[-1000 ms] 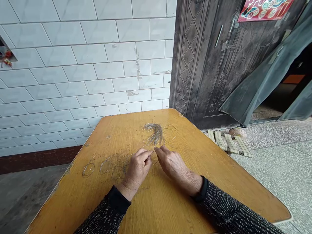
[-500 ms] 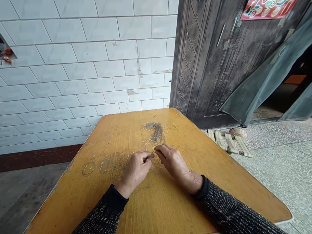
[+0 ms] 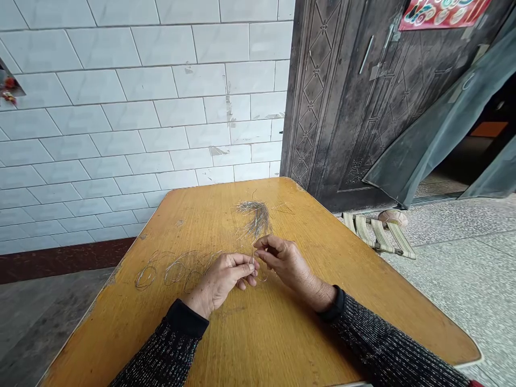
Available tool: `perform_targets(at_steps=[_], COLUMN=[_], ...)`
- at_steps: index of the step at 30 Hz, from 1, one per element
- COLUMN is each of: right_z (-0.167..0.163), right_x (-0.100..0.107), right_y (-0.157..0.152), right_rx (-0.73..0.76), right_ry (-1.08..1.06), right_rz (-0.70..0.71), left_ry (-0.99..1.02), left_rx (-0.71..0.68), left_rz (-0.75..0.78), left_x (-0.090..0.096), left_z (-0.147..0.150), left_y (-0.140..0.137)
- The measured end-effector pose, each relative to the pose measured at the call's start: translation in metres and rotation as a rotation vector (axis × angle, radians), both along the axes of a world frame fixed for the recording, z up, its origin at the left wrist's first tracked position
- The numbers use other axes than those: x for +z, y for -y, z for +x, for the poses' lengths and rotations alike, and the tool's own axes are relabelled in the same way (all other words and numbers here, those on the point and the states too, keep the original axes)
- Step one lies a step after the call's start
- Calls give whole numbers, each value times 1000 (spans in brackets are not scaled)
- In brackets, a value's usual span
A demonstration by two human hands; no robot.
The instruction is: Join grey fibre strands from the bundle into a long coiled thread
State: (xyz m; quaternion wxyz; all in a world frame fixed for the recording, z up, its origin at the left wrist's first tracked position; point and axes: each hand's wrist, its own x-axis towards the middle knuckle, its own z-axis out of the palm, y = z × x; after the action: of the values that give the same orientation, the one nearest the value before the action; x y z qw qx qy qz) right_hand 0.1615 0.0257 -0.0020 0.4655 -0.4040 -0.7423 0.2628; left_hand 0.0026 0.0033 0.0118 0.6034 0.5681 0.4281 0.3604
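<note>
A thin wire [image 3: 252,252] stands up between my hands, bent into a loop whose lower curve shows below my right fingers. My left hand [image 3: 228,277] pinches it between thumb and forefinger. My right hand [image 3: 288,266] is closed at the wire's upper part, thumb and forefinger near its tip. Just beyond my hands lies a bundle of short metal wires [image 3: 258,217], bent in the middle with its ends fanned out. Several coiled wire loops [image 3: 175,273] rest on the table to the left, some partly hidden behind my left hand.
The wooden table [image 3: 314,333] reaches to a white tiled wall [image 3: 169,107]. A few loose wires [image 3: 284,208] lie right of the bundle. Beyond the table's right edge are a dark carved door [image 3: 346,118], a grey curtain [image 3: 435,134] and a low strap-topped stool [image 3: 379,236].
My left hand has turned, its fingers now curled under the wire with the thumb on top. My right thumb and forefinger have spread slightly and moved up. The bundle and coils stay put.
</note>
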Motion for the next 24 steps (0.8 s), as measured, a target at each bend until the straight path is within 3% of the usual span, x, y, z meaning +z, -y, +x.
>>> perform_targets(at_steps=[4, 8, 11, 17, 24], right_z=[0, 0, 1, 3, 2], right_x=[-1, 0, 6, 14, 14], right_y=[-2, -6, -5, 2, 2], right_rx=[21, 122, 252, 349, 363], right_ry=[-82, -314, -372, -462, -636], right_rz=[-73, -326, -457, -516, -693], left_ry=[85, 201, 233, 383, 499], left_rx=[4, 24, 60, 130, 43], left_rz=[-64, -109, -115, -110, -158], left_x=[-3, -5, -5, -5, -5], left_z=[0, -1, -1, -2, -4], left_y=[-1, -2, -3, -5, -7])
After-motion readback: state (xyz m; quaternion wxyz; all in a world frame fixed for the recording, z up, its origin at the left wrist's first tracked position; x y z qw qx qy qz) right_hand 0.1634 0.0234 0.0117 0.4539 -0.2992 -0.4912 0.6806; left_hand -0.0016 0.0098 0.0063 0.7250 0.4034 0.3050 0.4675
